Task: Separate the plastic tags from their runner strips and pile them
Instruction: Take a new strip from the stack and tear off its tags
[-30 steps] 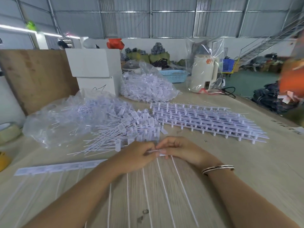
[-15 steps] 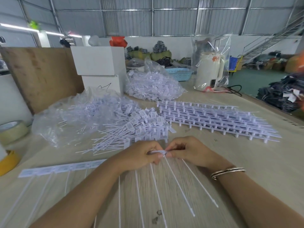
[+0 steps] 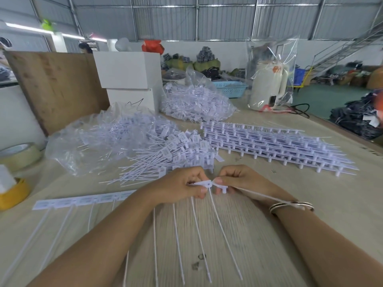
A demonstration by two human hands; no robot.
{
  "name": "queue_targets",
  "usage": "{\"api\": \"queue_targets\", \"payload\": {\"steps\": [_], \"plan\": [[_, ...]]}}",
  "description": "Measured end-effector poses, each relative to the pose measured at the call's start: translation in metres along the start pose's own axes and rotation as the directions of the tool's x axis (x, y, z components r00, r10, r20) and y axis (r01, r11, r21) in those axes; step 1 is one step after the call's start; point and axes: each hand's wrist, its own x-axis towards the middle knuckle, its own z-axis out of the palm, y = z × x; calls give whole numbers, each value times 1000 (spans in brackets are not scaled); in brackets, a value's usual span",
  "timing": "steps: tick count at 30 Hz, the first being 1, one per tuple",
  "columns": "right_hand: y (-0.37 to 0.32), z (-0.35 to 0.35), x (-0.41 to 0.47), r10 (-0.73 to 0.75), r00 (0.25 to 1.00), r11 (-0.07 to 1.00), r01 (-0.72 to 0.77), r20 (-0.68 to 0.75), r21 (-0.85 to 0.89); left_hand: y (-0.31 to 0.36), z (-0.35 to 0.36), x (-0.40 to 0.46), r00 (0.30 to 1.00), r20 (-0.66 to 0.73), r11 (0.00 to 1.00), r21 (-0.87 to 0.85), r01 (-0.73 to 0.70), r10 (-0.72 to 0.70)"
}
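White plastic tags on a runner strip [image 3: 204,184] sat pinched between both hands just in front of the loose heap of separated white tags [image 3: 165,160]. Her left hand [image 3: 180,186] clamped the strip's end; her right hand [image 3: 240,181] gripped one end tag [image 3: 221,187], its thin tail trailing across her wrist, right of that heap.

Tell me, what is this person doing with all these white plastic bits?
A person is snapping plastic tags off a strip. The left hand grips the strip by its end, and the right hand pinches one tag at the break, its long tail trailing over the wrist. More tails hang from the strip toward the camera. A loose pile of separated tags lies just beyond the hands, and a stack of whole strips waits to the right.
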Motion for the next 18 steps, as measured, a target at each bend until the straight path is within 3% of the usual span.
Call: {"api": "queue_targets", "payload": {"steps": [4, 7, 10, 14, 18], "plan": [[-1, -2, -2, -15, 1000, 996, 13, 17, 84, 2, -3, 0, 997, 72, 998, -65, -28, 32], [-1, -11, -5, -29, 993, 968, 57, -116, 245, 2, -8, -7, 992, 118, 988, -151, -31, 50], [1, -9, -5, -42, 993, 997, 49, -108, 55, 0, -13, -12, 999, 28, 988, -150, -37, 41], [3, -4, -2, 15, 999, 991, -20, -38, -131, -3, -6, -8, 995, -94, 996, 90, -13, 21], [1, 0, -2, 11, 999, 985, -18, -39, -173, 0, -1, -5, 968, -166, 878, 470, -90, 188]]}}
